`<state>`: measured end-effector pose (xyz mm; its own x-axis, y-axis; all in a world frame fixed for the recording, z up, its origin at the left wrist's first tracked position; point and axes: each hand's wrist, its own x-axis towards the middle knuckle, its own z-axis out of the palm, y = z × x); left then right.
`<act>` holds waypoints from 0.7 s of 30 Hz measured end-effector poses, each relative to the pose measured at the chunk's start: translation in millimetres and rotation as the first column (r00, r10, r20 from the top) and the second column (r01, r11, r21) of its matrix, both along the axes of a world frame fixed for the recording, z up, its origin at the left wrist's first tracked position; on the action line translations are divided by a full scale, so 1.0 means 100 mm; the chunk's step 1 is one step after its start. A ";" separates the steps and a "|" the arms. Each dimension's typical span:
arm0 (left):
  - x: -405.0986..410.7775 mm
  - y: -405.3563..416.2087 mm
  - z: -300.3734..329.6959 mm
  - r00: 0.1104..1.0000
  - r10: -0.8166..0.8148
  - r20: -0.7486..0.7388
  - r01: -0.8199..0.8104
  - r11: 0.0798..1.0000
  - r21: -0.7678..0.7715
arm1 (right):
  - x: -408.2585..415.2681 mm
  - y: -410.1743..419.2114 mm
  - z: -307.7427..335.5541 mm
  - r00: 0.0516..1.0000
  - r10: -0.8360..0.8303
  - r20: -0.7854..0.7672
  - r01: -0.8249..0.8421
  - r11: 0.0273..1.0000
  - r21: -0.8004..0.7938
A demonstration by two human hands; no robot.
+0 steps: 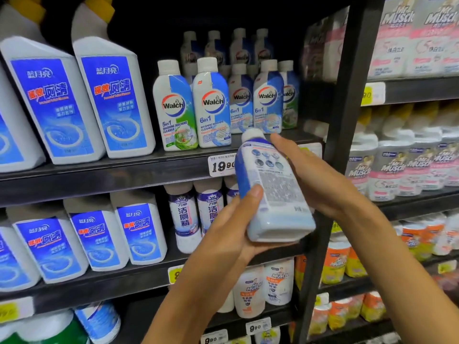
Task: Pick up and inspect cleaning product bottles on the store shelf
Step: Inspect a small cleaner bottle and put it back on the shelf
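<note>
Black shelves (104,175) are seen stacked in tiers, divided by a black upright post (340,115). Yellow-and-white price tags (221,165) are fixed along the shelf edges. The upper recess is left dark.

The bottle (270,184) I hold in my hands is smooth glossy plastic with a printed label, against the matt black shelf (99,175).

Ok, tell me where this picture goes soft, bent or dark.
Head view: wide-angle bend curves the shelf upright; the Mr Muscle packs at right and the fine print on the held bottle are blurred; the shelf recess behind the Walch bottles is dark; the front Walch labels read sharply.
</note>
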<state>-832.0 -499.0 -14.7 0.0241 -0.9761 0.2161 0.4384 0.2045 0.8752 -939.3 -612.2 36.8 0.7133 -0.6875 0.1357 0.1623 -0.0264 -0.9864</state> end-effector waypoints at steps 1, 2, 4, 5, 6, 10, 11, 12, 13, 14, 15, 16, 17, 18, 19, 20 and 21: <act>0.00 -0.01 -0.03 0.988 0.081 0.129 -0.081 0.997 -0.009 | -0.02 0.04 0.02 0.998 -0.060 -0.026 0.057 0.993 -0.099; 0.00 -0.03 -0.06 0.957 0.153 0.248 -0.150 0.988 -0.032 | -0.04 0.08 0.01 0.994 -0.097 -0.040 0.087 0.975 -0.206; -0.03 -0.10 -0.12 0.878 0.295 0.378 -0.263 0.955 -0.135 | -0.06 0.17 -0.02 0.987 -0.157 -0.044 0.131 0.924 -0.360; -0.04 -0.15 -0.17 0.821 0.367 0.438 -0.314 0.930 -0.191 | -0.05 0.20 -0.05 0.985 -0.168 -0.033 0.141 0.906 -0.399; -0.06 -0.19 -0.20 0.763 0.423 0.488 -0.346 0.906 -0.245 | -0.05 0.21 -0.09 0.988 -0.155 0.000 0.141 0.898 -0.418; 0.01 -0.23 -0.25 0.767 0.362 0.530 -0.270 0.931 -0.245 | -0.12 0.13 -0.10 0.980 -0.063 0.189 0.111 0.960 -0.257; 0.07 -0.24 -0.25 0.821 0.293 0.490 -0.231 0.955 -0.185 | -0.15 0.10 -0.10 0.974 -0.014 0.226 0.069 0.968 -0.240; 0.11 -0.23 -0.27 0.858 0.221 0.464 -0.179 0.975 -0.134 | -0.17 0.08 -0.11 0.964 0.040 0.264 0.025 0.971 -0.238; 0.13 -0.22 -0.28 0.875 0.154 0.459 -0.123 0.988 -0.096 | -0.19 0.07 -0.13 0.947 0.094 0.308 -0.023 0.974 -0.226; 0.13 -0.20 -0.29 0.878 0.094 0.469 -0.066 0.995 -0.077 | -0.19 0.07 -0.15 0.918 0.158 0.363 -0.089 0.976 -0.200; 0.11 -0.18 -0.32 0.879 0.060 0.473 -0.027 0.997 -0.076 | -0.19 0.07 -0.16 0.887 0.210 0.412 -0.157 0.975 -0.160; 0.07 -0.15 -0.33 0.887 0.052 0.458 -0.013 0.996 -0.088 | -0.17 0.07 -0.18 0.866 0.237 0.440 -0.198 0.971 -0.134; 0.04 -0.14 -0.34 0.900 0.073 0.430 -0.030 0.994 -0.107 | -0.16 0.07 -0.19 0.863 0.239 0.444 -0.206 0.971 -0.121; 0.02 -0.13 -0.35 0.908 0.126 0.400 -0.076 0.987 -0.138 | -0.15 0.07 -0.19 0.880 0.212 0.426 -0.177 0.977 -0.120; 0.02 -0.14 -0.35 0.905 0.206 0.372 -0.149 0.973 -0.176 | -0.16 0.07 -0.19 0.905 0.158 0.395 -0.113 0.985 -0.134; 0.02 -0.16 -0.34 0.890 0.292 0.351 -0.227 0.950 -0.215 | -0.17 0.07 -0.20 0.926 0.091 0.365 -0.031 0.985 -0.168; 0.04 -0.18 -0.34 0.864 0.371 0.339 -0.296 0.921 -0.255 | -0.19 0.07 -0.20 0.937 0.036 0.346 0.042 0.975 -0.216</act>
